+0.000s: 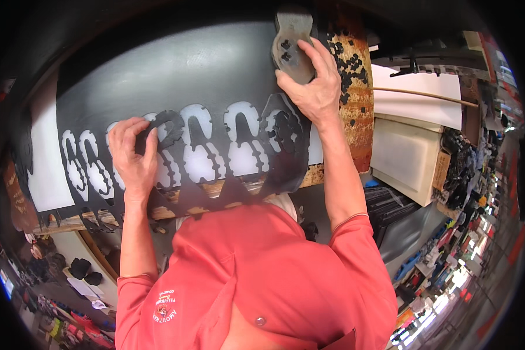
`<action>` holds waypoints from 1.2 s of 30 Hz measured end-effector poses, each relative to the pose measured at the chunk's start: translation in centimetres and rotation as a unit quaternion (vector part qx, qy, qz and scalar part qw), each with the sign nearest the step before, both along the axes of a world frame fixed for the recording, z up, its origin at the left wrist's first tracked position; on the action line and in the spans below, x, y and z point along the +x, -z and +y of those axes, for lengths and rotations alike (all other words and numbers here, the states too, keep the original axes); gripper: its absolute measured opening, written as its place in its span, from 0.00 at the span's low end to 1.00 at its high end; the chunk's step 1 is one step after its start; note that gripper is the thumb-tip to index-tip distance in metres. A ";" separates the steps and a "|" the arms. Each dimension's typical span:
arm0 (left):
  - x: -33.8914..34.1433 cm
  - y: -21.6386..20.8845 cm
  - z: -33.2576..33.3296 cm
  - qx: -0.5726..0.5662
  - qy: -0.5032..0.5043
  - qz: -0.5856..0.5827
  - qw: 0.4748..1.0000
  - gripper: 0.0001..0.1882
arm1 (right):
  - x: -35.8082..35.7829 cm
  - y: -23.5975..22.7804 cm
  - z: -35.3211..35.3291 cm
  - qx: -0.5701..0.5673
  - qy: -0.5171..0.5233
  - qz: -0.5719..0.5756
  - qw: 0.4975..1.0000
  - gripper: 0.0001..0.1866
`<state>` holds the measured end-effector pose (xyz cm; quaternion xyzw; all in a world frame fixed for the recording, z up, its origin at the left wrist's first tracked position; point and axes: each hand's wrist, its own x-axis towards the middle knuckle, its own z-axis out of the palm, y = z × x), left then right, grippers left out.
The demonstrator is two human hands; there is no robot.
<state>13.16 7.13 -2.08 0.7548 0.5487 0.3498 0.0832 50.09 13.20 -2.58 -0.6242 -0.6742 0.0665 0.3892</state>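
Observation:
My right hand (315, 81) is closed round the edges of a grey metal cutting die (296, 44), rounded at both ends with small holes in its face. The die is at the far right of a large black sheet (169, 70). Rows of notched, sole-like cut-outs (195, 122) run along the sheet's near side, with white showing through. Low over these cut-outs, my left hand (133, 151) pinches a curved black cut piece (170, 127) between thumb and fingers. Near my right wrist, another dark cut piece (286, 131) lies on the sheet's right end.
Under the sheet is a white board (44, 169). Strips of the sheet hang over the near edge towards my red shirt (245, 262). A worn, rusty panel (356, 105) stands at the right, with a pale block (405, 154) and stacked black sheets (388, 213) beyond it.

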 end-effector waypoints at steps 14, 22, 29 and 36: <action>-17.4 1.0 8.1 -0.112 -0.298 0.064 0.946 0.27 | 0.2 0.2 -1.0 -0.010 0.062 0.006 0.998 0.40; -23.7 1.3 11.3 -0.167 -0.333 0.209 0.904 0.32 | -1.5 0.8 -1.8 0.005 0.064 -0.031 0.997 0.44; -25.9 1.0 10.9 -0.125 -0.280 0.184 0.934 0.30 | -1.6 0.9 -1.9 0.017 0.088 -0.065 0.994 0.42; -26.8 2.2 7.9 -0.160 -0.324 0.145 0.921 0.30 | -2.6 2.0 -1.0 0.026 0.067 -0.037 0.997 0.41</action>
